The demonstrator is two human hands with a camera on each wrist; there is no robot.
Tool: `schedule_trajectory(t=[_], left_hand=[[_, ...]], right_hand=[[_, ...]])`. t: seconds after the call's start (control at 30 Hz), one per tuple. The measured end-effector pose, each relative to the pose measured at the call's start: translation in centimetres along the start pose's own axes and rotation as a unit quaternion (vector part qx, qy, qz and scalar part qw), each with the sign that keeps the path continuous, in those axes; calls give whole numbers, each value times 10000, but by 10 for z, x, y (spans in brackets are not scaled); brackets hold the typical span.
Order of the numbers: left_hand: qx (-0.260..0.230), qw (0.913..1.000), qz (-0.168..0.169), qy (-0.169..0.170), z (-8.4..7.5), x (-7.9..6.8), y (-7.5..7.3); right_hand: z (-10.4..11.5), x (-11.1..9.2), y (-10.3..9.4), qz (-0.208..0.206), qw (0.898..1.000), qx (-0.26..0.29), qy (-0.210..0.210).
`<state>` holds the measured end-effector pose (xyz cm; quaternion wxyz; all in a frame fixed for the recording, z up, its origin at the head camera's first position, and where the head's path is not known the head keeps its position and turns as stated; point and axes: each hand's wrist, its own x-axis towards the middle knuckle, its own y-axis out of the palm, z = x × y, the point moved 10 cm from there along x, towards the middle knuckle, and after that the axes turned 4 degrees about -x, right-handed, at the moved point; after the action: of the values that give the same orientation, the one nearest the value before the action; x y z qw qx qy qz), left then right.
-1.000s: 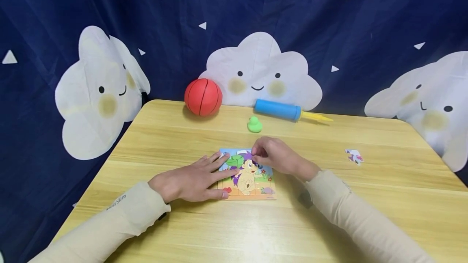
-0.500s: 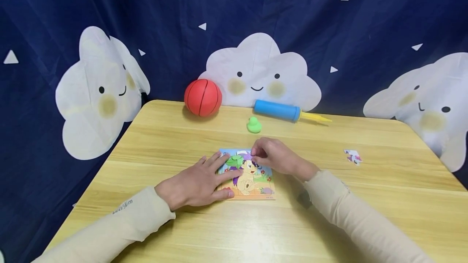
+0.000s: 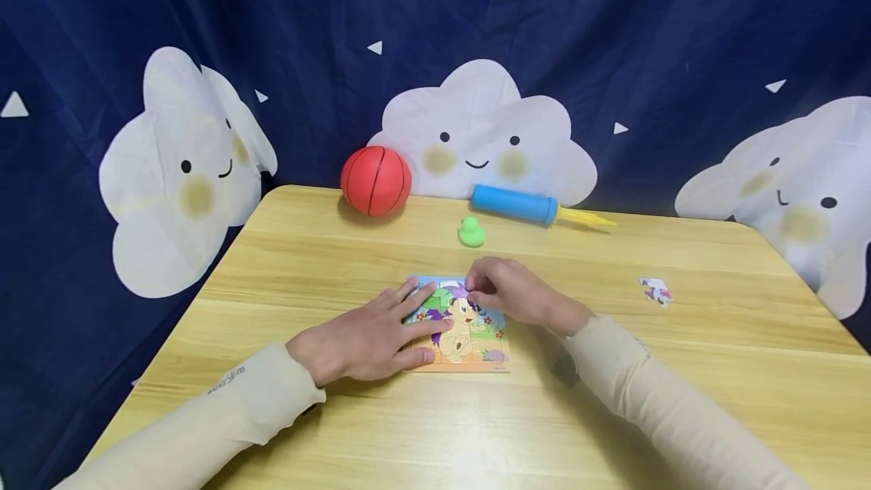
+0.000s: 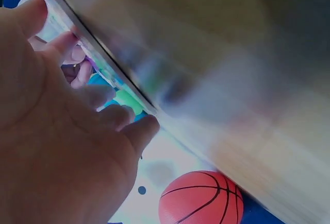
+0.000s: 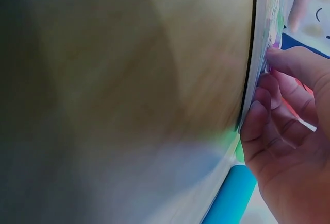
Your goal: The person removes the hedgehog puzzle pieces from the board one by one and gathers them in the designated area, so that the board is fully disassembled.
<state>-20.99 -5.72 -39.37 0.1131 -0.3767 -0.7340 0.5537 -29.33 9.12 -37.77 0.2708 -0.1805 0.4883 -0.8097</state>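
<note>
The puzzle (image 3: 472,367) is lying around the middle of the desk (image 3: 320,255), the left hand (image 3: 367,335) resting over its left edge with fingers spread, gripping nothing. The right hand (image 3: 506,289) is pinching a purple piece (image 5: 268,68) between thumb and curled fingers near the puzzle's far edge. A loose piece (image 3: 657,293) is lying toward the desk's right edge, the ball (image 3: 376,181) sitting near the far left corner.
</note>
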Motion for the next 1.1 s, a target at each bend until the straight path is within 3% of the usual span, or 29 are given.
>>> schedule_trajectory(t=[0.27, 0.63, 1.1], left_hand=[[-135, 9994, 276, -142, 4, 3, 4], [-167, 9993, 326, -121, 3, 3, 5], [-316, 9989, 331, -100, 3, 3, 5]], right_hand=[[0, 0, -2, 34, 10000, 52, -60], [0, -1, -3, 15, 10000, 28, 53], [2, -4, -13, -340, 9989, -299, -68]])
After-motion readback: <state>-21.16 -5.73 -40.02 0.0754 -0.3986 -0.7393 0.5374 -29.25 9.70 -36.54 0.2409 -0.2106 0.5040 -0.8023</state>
